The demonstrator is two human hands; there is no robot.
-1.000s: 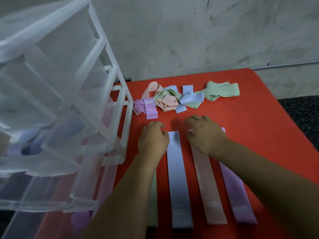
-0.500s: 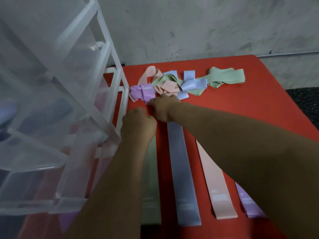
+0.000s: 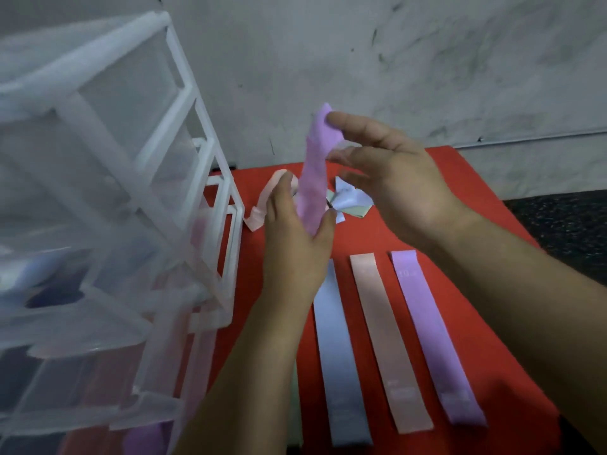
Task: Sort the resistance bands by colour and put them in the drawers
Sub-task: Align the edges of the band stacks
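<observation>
A purple resistance band [image 3: 314, 172] is raised upright above the red table [image 3: 466, 205]. My right hand [image 3: 394, 182] pinches its top end, and my left hand [image 3: 295, 238] holds its lower end between thumb and fingers. Flat on the table lie a blue band [image 3: 338, 356], a pink band [image 3: 384, 336] and another purple band [image 3: 430, 330], side by side. Behind my hands sits a tangled pile of bands [image 3: 348, 201], mostly hidden, with a pink loop [image 3: 262, 208] at its left. The clear plastic drawer unit [image 3: 108, 224] stands at the left.
A grey wall runs behind the table. Dark floor [image 3: 565, 224] shows past the table's right edge. Open drawers [image 3: 65, 326] jut from the unit toward me, with blue and pink shapes showing through them. A purple band [image 3: 144, 435] lies under the lowest drawer.
Both hands reached to the pile at the back, took the purple band from its left side, and lifted it up into the air between them.
</observation>
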